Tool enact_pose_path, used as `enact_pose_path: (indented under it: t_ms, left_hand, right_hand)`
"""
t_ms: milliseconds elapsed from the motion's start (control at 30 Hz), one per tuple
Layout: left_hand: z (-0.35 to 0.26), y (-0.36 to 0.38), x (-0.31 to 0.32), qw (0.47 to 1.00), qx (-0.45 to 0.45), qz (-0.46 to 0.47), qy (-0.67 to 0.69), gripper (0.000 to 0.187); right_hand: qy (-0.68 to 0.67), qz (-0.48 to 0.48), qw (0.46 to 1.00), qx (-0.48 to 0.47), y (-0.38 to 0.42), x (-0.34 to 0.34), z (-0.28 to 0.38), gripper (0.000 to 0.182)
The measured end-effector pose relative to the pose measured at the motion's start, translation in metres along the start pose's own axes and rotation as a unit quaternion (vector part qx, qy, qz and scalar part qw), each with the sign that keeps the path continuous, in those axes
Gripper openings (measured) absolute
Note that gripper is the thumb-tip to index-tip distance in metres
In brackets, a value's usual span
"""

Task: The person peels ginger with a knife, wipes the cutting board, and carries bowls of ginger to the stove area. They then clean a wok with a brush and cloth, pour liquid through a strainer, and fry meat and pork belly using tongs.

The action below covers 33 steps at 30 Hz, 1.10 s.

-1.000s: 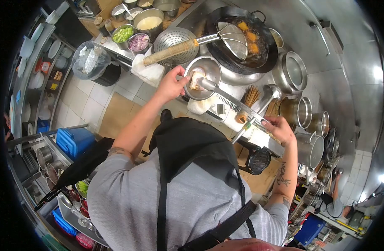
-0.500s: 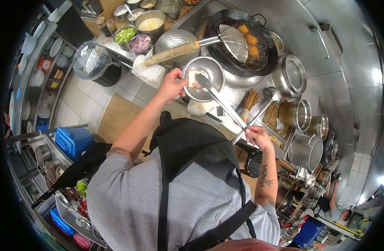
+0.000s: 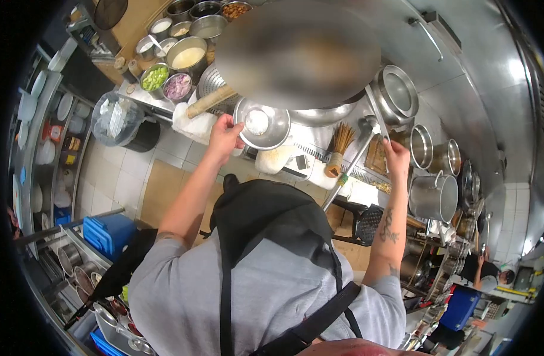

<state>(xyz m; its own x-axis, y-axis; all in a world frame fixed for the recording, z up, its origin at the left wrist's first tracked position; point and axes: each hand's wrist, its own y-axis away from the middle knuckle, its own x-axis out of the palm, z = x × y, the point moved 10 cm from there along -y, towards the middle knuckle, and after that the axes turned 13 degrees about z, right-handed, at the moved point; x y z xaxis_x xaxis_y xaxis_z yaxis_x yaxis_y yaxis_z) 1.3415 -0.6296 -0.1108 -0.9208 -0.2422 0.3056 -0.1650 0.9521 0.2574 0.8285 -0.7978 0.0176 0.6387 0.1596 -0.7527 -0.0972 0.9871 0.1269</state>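
My left hand [image 3: 225, 139] grips the rim of a metal bowl [image 3: 273, 132] with a white patch [image 3: 257, 122] at its bottom. Closed round the long handle of a metal utensil [image 3: 375, 110] is my right hand [image 3: 396, 159], off to the right. The utensil's far end runs up to the blurred area over the stove and cannot be made out. Between my hands lie a ladle [image 3: 358, 157] and a bundle of thin sticks [image 3: 341, 141]. Left of the bowl, a wrapped handle [image 3: 209, 102] rests near a white cloth [image 3: 192, 121].
Containers of green pieces [image 3: 155, 78], purple pieces [image 3: 178, 86] and pale liquid [image 3: 187, 56] stand at upper left. Metal pots [image 3: 433, 199] line the right side. A lined bin [image 3: 115, 121] stands on the floor at left. Another person [image 3: 488, 277] is at far right.
My right hand has moved up and right with the utensil, whose end has left the bowl. The square piece seen in the bowl no longer shows. A blur now covers the wok area.
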Motion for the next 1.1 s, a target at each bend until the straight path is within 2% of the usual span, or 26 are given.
enact_pose_path:
  t_ms: [67, 133, 200, 333, 400, 500, 633, 733, 800, 867, 933, 1100]
  left_hand:
    - [0.005, -0.001, 0.002, 1.000, 0.005, 0.012, 0.008, 0.016]
    - [0.010, -0.002, 0.004, 1.000, 0.007, 0.025, 0.016, 0.016]
    - [0.014, 0.002, 0.003, 0.999, 0.012, 0.028, 0.034, 0.017]
    - [0.019, 0.014, -0.005, 0.999, -0.016, 0.024, 0.040, 0.016]
    - [0.024, 0.017, -0.013, 0.999, -0.028, 0.026, 0.037, 0.015]
    - [0.019, 0.021, -0.012, 0.998, -0.048, 0.031, 0.039, 0.013]
    - [0.013, 0.018, -0.009, 0.995, -0.068, 0.063, 0.023, 0.012]
    - [0.010, 0.010, -0.005, 0.993, -0.077, 0.090, 0.014, 0.011]
    - [0.008, 0.006, -0.001, 0.991, -0.085, 0.104, 0.014, 0.011]
    - [0.015, -0.005, -0.002, 0.986, -0.104, 0.133, 0.006, 0.012]
    - [0.019, -0.009, 0.002, 0.980, -0.118, 0.160, 0.007, 0.012]
    - [0.033, -0.015, 0.020, 0.963, -0.155, 0.218, -0.001, 0.013]
  right_hand:
    - [0.127, -0.033, 0.989, 0.070, -0.025, -0.009, 0.006, 0.050]
    - [0.155, -0.071, 0.982, 0.087, -0.048, -0.007, 0.007, 0.054]
    - [0.128, -0.060, 0.984, 0.103, -0.067, 0.002, 0.013, 0.060]
    - [0.086, 0.025, 0.976, 0.199, -0.088, 0.026, 0.027, 0.061]
    - [0.087, -0.006, 0.974, 0.210, -0.103, 0.034, 0.011, 0.065]
    - [0.073, -0.029, 0.973, 0.218, -0.086, 0.034, 0.021, 0.064]
    - [-0.026, -0.125, 0.967, 0.221, -0.028, 0.036, -0.001, 0.062]
    - [-0.070, -0.224, 0.949, 0.211, 0.027, 0.058, -0.062, 0.059]
    - [-0.073, -0.271, 0.929, 0.241, 0.075, 0.086, -0.113, 0.056]
    - [-0.058, -0.284, 0.909, 0.299, 0.132, 0.104, -0.134, 0.055]
    - [-0.045, -0.246, 0.898, 0.362, 0.172, 0.121, -0.158, 0.057]
    - [-0.001, -0.217, 0.893, 0.394, 0.215, 0.133, -0.172, 0.054]
